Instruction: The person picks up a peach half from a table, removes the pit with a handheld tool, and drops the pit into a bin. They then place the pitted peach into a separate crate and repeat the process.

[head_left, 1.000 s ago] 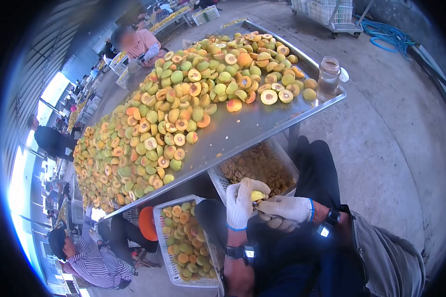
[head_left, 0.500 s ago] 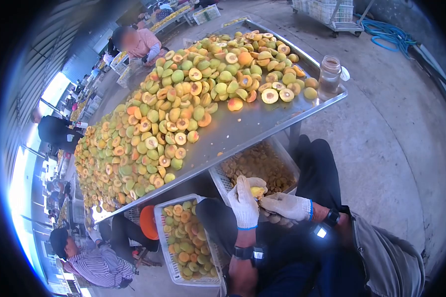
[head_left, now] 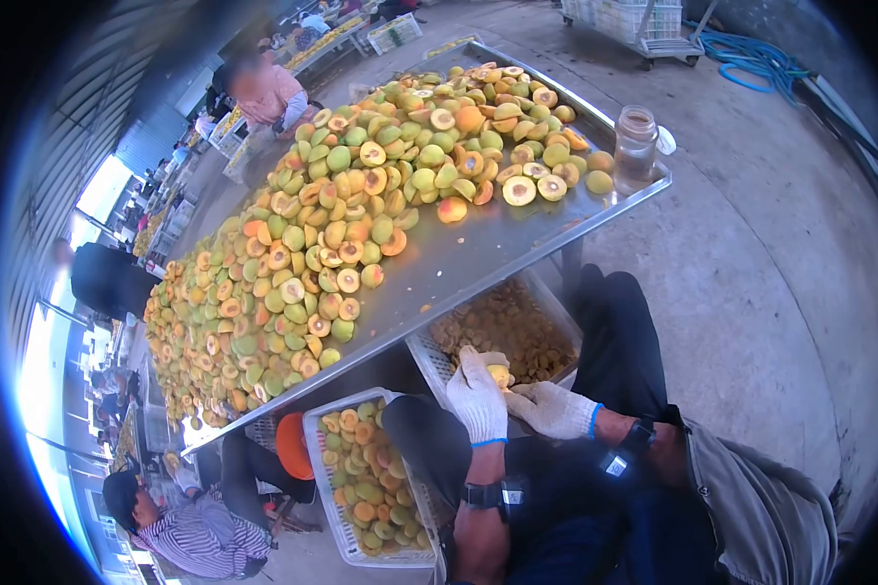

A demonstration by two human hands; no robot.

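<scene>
Peach half [head_left: 499,374] sits in your left hand [head_left: 478,398], gloved fingers wrapped round it, above crate of pits [head_left: 502,327]. Your right hand [head_left: 553,409] touches fruit from right side, fingers curled at it; whether they hold tool, cannot tell. Both hands over your lap, just below table edge [head_left: 517,255]. Table piled with halved peaches [head_left: 341,224]; jar [head_left: 636,146] at its right corner. Crate of peach halves [head_left: 361,478] beside your left knee.
</scene>
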